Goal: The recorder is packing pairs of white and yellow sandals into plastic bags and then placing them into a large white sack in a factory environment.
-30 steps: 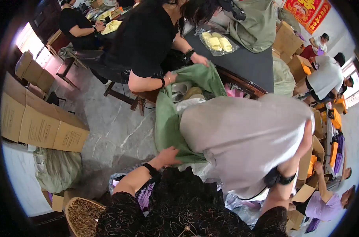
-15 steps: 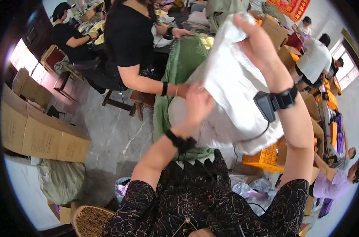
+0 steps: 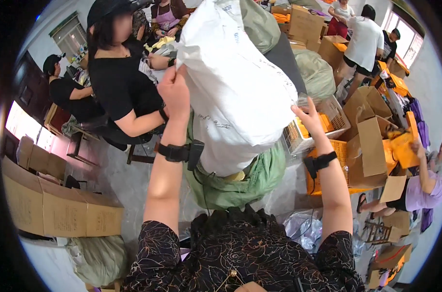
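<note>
A large white woven sack (image 3: 235, 82) with handwritten marks hangs in front of me, bulging. My left hand (image 3: 175, 92) is closed on its left edge, near the upper part. At its right edge my right hand (image 3: 311, 119) has its fingers spread, the fingertips against or very close to the cloth. The lower end of the white sack sits in the mouth of a green woven sack (image 3: 260, 182). A pale yellow item (image 3: 236, 176) shows in that mouth; the rest of the contents is hidden.
A co-worker in black (image 3: 121, 78) stands close on the left. On the right are a white crate (image 3: 299, 141) with orange packages, an orange crate (image 3: 340, 158) and open cardboard boxes (image 3: 371, 146). Tall cartons (image 3: 60, 209) line the left; clear plastic bags (image 3: 303, 231) lie near my right side.
The white sack now stretches upright over the green sack. My right hand has come down from its top to the right edge; my left has risen. The co-worker's hands have left the green sack.
</note>
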A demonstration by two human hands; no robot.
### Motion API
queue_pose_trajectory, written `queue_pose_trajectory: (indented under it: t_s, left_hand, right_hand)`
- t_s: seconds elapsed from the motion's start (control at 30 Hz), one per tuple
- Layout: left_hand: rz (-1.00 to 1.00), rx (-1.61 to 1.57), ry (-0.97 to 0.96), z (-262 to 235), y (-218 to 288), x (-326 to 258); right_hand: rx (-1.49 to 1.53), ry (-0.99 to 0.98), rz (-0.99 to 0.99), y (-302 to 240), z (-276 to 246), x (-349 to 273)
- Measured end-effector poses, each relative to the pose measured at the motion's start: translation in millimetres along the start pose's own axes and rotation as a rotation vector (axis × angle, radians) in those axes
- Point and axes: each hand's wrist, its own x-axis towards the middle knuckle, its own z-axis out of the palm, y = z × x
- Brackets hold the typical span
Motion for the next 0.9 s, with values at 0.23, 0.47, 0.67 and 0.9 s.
queue_pose_trajectory:
  t_s: [0.23, 0.47, 0.67, 0.9]
  left_hand:
    - [-0.108, -0.1, -0.056, -19, -26, 1]
    - [-0.087, -0.07, 0.016, -45, -34, -9]
    - [-0.022, 0.006, -0.077, -51, -10, -16]
    - [0.003, -0.335, -0.319, -30, 87, -3]
  right_hand:
    - [0.455, -0.47, 0.086, -97, 43, 15]
    - [-0.74, -0.604, -0.405, -84, 37, -45]
    - [-0.092, 0.148, -0.54, -49, 22, -5]
    - [0.885, 0.009, -0.676, -264, -39, -9]
